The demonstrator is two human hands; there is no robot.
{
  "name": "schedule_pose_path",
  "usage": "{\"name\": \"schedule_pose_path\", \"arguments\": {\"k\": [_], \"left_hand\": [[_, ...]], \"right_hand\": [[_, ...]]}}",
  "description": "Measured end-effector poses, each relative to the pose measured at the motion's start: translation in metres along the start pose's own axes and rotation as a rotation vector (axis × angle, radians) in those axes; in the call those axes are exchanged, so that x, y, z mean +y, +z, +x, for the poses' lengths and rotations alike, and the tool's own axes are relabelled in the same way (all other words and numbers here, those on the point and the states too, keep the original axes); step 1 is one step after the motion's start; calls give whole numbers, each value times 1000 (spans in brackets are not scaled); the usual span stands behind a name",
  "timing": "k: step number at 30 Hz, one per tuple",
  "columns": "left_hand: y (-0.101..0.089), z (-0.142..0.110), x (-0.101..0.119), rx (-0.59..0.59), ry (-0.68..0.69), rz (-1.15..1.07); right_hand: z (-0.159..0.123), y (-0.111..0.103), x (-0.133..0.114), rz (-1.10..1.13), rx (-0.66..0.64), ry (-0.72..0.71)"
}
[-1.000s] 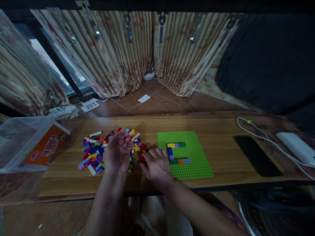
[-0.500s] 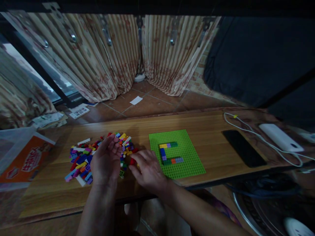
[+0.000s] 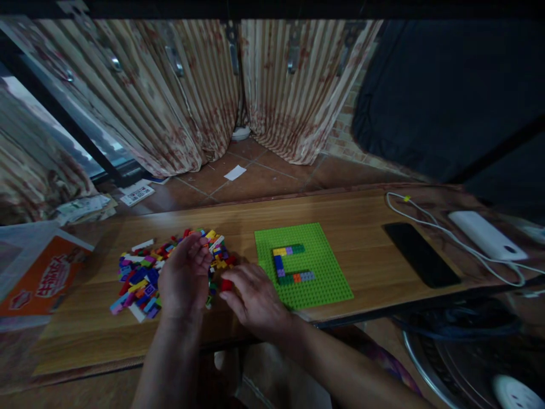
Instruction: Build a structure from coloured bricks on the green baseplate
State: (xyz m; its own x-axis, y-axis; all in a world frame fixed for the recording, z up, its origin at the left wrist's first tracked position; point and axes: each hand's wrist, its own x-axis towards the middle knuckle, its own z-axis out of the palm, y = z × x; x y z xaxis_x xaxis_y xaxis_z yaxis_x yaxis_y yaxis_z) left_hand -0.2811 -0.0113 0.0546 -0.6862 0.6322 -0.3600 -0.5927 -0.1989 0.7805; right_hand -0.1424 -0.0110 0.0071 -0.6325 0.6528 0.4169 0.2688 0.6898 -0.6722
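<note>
Right grip (image 3: pixel 254 295) pinched; red brick (image 3: pixel 226 285) between thumb and forefinger.

On your table (image 3: pixel 361 227), building bricks (image 3: pixel 140 276) are lying toward the left edge, a smartphone (image 3: pixel 419 254) near the right, a studded baseplate (image 3: pixel 327 272) between them.

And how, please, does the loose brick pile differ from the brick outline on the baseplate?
The brick pile is jumbled; the brick outline forms straight rows. The pile lies on the tabletop; the outline, on the baseplate. The pile has far more bricks than the outline. Both are multicoloured.
</note>
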Motion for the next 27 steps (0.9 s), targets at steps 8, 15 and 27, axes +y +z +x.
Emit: {"name": "schedule_pose_path", "arguments": {"k": [8,15,27], "left_hand": [[0,-2,-6,-48,-3,51],[-5,1,-13,-166,-54,153],[6,-14,-24,-258,-11,326]], "right_hand": [[-3,-1,2,51,-13,-25],[-6,-12,11,88,57,14],[-13,-47,31,62,186,166]]}}
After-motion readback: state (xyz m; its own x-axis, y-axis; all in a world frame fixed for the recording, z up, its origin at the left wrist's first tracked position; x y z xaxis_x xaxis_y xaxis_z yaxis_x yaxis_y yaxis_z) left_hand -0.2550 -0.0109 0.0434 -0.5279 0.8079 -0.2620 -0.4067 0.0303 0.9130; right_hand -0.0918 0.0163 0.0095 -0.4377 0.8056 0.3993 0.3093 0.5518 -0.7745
